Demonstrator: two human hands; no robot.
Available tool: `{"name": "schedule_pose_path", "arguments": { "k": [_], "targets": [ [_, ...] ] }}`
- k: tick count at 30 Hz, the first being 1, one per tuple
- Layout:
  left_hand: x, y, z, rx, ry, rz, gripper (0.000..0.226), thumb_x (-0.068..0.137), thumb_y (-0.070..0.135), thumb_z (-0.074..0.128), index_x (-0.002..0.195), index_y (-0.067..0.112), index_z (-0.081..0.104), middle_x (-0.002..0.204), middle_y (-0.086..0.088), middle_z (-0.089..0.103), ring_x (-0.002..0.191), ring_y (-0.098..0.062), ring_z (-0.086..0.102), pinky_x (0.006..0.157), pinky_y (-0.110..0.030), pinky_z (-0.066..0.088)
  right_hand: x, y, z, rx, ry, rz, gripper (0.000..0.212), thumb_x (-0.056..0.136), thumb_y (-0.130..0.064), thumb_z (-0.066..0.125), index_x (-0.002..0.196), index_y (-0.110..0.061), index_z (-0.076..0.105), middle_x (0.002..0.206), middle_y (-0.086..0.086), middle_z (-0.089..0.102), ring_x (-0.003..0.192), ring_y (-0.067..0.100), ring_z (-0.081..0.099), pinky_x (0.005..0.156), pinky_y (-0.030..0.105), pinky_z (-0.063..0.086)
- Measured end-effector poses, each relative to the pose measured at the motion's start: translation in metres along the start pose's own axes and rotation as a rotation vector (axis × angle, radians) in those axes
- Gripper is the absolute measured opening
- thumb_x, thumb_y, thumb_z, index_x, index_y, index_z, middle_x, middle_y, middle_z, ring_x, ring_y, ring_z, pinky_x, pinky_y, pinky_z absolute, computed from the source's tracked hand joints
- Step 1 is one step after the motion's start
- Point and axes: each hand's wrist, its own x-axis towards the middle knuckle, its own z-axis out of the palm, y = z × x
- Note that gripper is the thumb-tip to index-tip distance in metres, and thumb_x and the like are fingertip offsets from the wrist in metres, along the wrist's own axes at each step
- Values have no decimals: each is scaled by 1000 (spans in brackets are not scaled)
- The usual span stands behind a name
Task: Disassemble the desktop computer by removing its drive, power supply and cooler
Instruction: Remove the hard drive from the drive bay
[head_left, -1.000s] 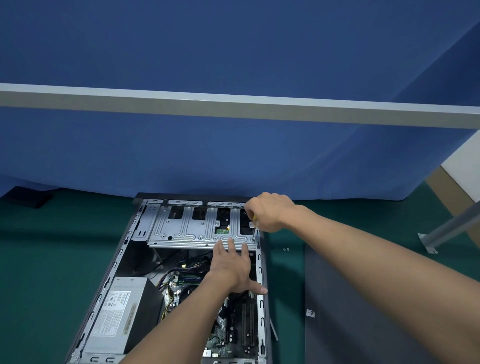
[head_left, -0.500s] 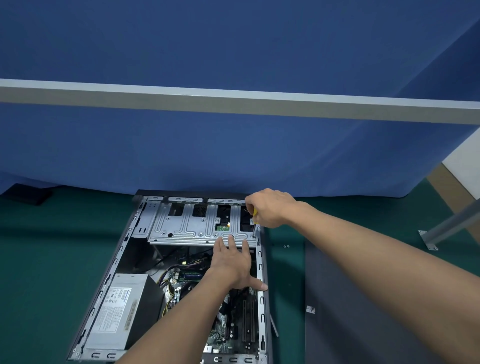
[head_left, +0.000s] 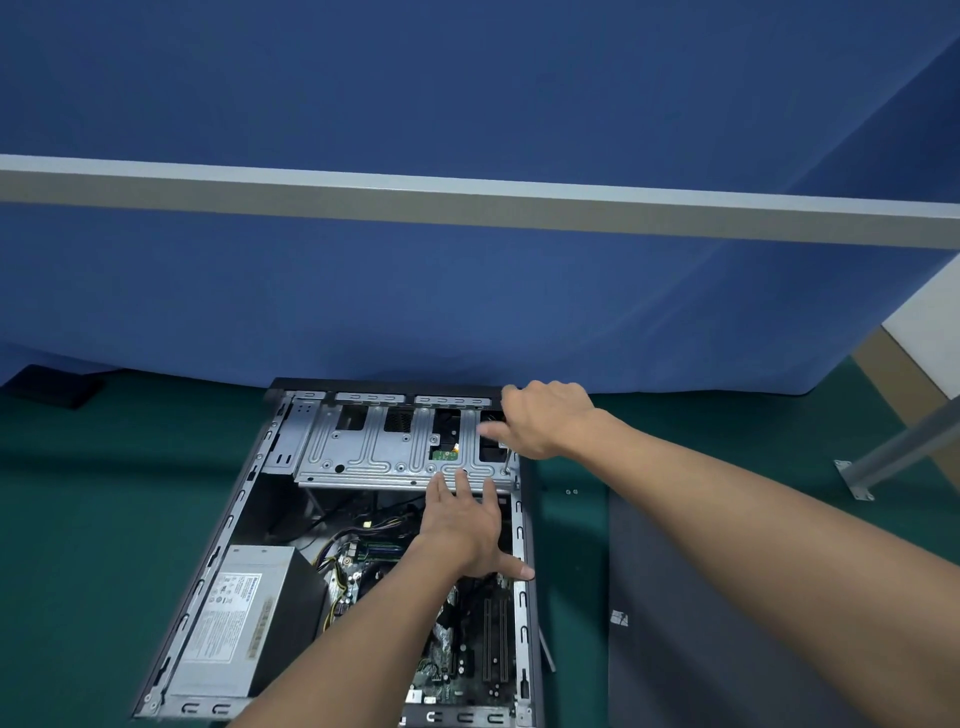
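Right hand (head_left: 550, 421) has rolled over the far right cage corner since half a second back: yellow handle now hidden, one finger blurred out to the left. Left hand barely shifted.

Power supply (head_left: 244, 623) sits at the near left of the open computer case (head_left: 519, 545) on the green tabletop (head_left: 78, 519), not yet out. It's a rigid steel box, likely heavy, tethered by its cable bundle, so take it by both long sides.

Drive cage (head_left: 374, 452) spans the far end; stamped sheet metal, stiff, probably light, edges likely sharp. Drive (head_left: 444, 455) shows only as a green board through a cutout — fragile, so lift by the cage, not the board.

Left hand (head_left: 460, 535): grip released, straight fingers pressing the cage's near lip, thumb out on the case's right rail. Right hand: grip closed round the screwdriver (head_left: 508, 462), thin shaft down at the cage's right corner.

Cooler can't be made out — forearm covers that area. Dark side panel (head_left: 727, 623) lies flat just right of the case.
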Motion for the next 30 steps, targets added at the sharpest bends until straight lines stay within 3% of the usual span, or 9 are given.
{"name": "schedule_pose_path", "arguments": {
  "k": [2, 5, 8, 10, 13, 19, 21, 25, 30],
  "targets": [
    [0, 0, 0, 1, 2, 1, 124, 74, 87, 42, 153, 10, -15, 157, -31, -11, 143, -51, -10, 118, -56, -5, 2, 0, 2, -32, 37, 26, 42, 98, -54, 30, 88, -18, 48, 85, 1, 48, 83, 29, 50, 71, 36, 36],
    [-1, 0, 0, 5, -1, 1, 124, 74, 87, 42, 153, 10, -15, 157, -31, -11, 144, -51, -10, 118, -56, -5, 2, 1, 1, 8, 24, -39, 25, 97, -33, 44, 81, -14, 44, 83, 1, 49, 81, 29, 49, 69, 35, 37],
    [0, 0, 0, 5, 0, 0, 124, 74, 87, 42, 153, 10, -15, 157, -31, -10, 143, -51, -10, 118, -56, -5, 2, 3, -3, 89, -14, -93, 8, 88, -14, 52, 88, -23, 52, 100, 1, 58, 89, 26, 54, 67, 34, 38],
    [0, 0, 0, 3, -3, 0, 124, 74, 87, 42, 153, 10, -15, 157, -30, -11, 143, -51, -11, 118, -56, -5, 3, 3, -3, 94, -35, -74, 2, 90, -24, 52, 92, -23, 51, 102, 1, 59, 89, 26, 54, 69, 35, 39],
    [0, 0, 0, 1, -1, 3, 124, 74, 87, 42, 153, 10, -15, 157, -31, -11, 143, -51, -11, 118, -56, -5, 2, 2, 1, -2, 16, 27, 44, 96, -58, 36, 84, -18, 50, 81, 0, 51, 78, 27, 50, 70, 36, 37],
    [0, -1, 0, 2, 2, 7, 124, 74, 87, 42, 153, 10, -15, 157, -31, -11, 144, -50, -10, 118, -56, -6, 2, 2, -1, 72, 10, -8, 7, 89, -22, 50, 90, -16, 54, 97, 4, 60, 83, 27, 54, 69, 34, 41],
    [-1, -1, 0, -1, 0, 7, 124, 74, 87, 43, 153, 10, -15, 157, -31, -11, 144, -50, -11, 118, -56, -7, 3, 2, -3, 88, -17, -1, 9, 87, -24, 53, 92, -16, 53, 97, 3, 61, 82, 26, 54, 68, 34, 40],
    [0, 0, 0, 0, -2, 8, 124, 74, 86, 43, 153, 10, -15, 157, -31, -11, 144, -50, -11, 118, -55, -7, 5, 0, -1, -2, 4, 95, 53, 93, -64, 33, 71, -18, 46, 73, -2, 51, 76, 26, 51, 68, 35, 36],
    [0, -1, 0, 0, 1, 10, 124, 74, 87, 42, 153, 10, -16, 157, -31, -11, 144, -50, -11, 118, -56, -7, 4, 1, -4, 43, -2, 12, 13, 89, -22, 51, 79, -15, 50, 87, 4, 58, 77, 28, 53, 63, 33, 38]
  ]
}}
